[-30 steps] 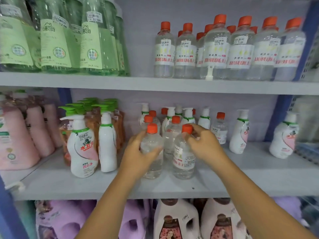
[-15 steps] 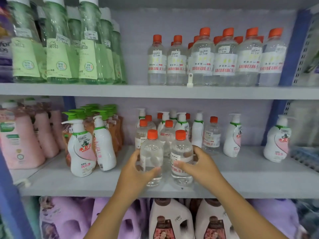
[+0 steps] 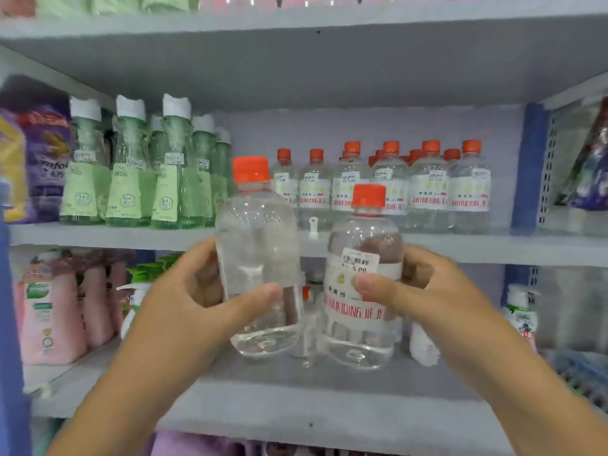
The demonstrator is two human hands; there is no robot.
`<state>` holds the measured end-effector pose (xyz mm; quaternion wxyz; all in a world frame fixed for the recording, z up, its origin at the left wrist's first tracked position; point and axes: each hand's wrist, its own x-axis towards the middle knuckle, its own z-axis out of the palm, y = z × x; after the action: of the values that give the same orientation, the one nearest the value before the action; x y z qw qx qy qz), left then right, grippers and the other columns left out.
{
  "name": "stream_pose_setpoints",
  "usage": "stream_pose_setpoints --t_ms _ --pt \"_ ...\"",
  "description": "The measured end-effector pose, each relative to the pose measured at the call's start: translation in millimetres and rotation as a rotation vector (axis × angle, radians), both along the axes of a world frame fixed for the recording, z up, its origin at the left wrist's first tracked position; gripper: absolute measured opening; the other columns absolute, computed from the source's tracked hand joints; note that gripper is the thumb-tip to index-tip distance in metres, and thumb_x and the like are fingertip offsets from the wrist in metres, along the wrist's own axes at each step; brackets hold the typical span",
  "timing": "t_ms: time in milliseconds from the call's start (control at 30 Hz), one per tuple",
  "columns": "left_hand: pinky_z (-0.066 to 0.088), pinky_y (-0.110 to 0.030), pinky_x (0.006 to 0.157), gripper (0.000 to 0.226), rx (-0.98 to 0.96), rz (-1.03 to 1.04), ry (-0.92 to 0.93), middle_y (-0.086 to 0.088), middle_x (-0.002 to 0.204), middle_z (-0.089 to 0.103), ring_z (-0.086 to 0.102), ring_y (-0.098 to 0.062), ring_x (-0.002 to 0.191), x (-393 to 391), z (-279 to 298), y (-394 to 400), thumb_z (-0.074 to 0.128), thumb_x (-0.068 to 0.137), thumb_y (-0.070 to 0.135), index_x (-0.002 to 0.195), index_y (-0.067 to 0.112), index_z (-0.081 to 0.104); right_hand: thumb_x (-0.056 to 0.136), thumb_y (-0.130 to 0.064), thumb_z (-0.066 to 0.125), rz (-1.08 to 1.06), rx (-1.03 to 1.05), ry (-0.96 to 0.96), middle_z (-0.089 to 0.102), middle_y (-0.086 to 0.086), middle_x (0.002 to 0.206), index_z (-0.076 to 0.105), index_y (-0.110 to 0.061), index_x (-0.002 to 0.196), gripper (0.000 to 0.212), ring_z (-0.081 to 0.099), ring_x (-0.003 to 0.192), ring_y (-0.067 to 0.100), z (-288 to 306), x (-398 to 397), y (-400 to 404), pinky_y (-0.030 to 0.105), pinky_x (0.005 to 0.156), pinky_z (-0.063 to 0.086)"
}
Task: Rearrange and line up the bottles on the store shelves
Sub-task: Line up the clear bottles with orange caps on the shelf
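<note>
While the left hand (image 3: 194,301) grips one clear bottle (image 3: 260,258) and the right hand (image 3: 424,291) grips a second bottle (image 3: 362,291), both are held in front of the shelves. On the shelf (image 3: 493,246) behind stands a row of red-capped bottles (image 3: 388,189), about six in front; left of them are some five green bottles (image 3: 144,182).

Two hands are showing: the left hand (image 3: 184,301) and the right hand (image 3: 424,291). Two clear orange-capped bottles are being held, one (image 3: 258,255) left, one (image 3: 363,284) right. Six front-row orange-capped bottles (image 3: 427,192) are standing on the upper shelf; those behind are overlapping, uncounted. Three front green bottles (image 3: 128,172) are showing.
</note>
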<state>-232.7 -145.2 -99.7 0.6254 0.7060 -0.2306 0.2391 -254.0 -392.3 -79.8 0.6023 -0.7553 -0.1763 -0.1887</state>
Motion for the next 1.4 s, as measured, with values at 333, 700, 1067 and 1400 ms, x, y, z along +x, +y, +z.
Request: stream_pose_setpoints --t_ms 333,700,1067,1400 --pt "0.056 -0.031 0.083 0.052 0.094 0.184 -0.099 0.021 0.106 0.073 0.068 0.000 0.098 62 90 -16 0.086 0.069 0.053 0.115 0.039 0.067 0.075 -0.040 0.086 -0.193 -0.057 -0.189 0.079 -0.010 0.094 0.073 -0.024 0.102 0.034 0.076 0.086 0.007 107 50 -11 0.033 0.078 0.059" --pt "0.055 -0.029 0.075 0.055 0.296 0.173 0.065 0.014 0.105 0.069 0.067 -0.008 0.092 164 95 3 0.084 0.074 0.055 0.117 0.031 0.060 0.078 -0.045 0.084 -0.310 -0.216 -0.110 0.076 -0.012 0.094 0.070 -0.032 0.096 0.026 0.073 0.085 0.005 94 128 23 0.030 0.081 0.060" --pt "0.064 -0.037 0.076 0.057 0.512 0.056 0.206 0.007 0.110 0.068 0.071 -0.017 0.094 219 122 6 0.088 0.074 0.046 0.119 0.027 0.058 0.072 -0.052 0.086 -0.643 -0.758 -0.120 0.049 0.002 0.149 0.036 -0.016 0.151 0.100 0.052 0.131 0.025 128 167 61 0.035 0.099 0.046" --pt "0.064 -0.041 0.082 0.047 0.484 -0.048 0.252 0.002 0.110 0.071 0.071 -0.019 0.098 257 123 2 0.090 0.074 0.039 0.104 0.027 0.057 0.070 -0.064 0.081 -0.911 -1.156 -0.233 0.058 0.010 0.130 0.029 -0.012 0.153 0.111 0.039 0.134 0.030 140 191 68 0.043 0.105 0.040"
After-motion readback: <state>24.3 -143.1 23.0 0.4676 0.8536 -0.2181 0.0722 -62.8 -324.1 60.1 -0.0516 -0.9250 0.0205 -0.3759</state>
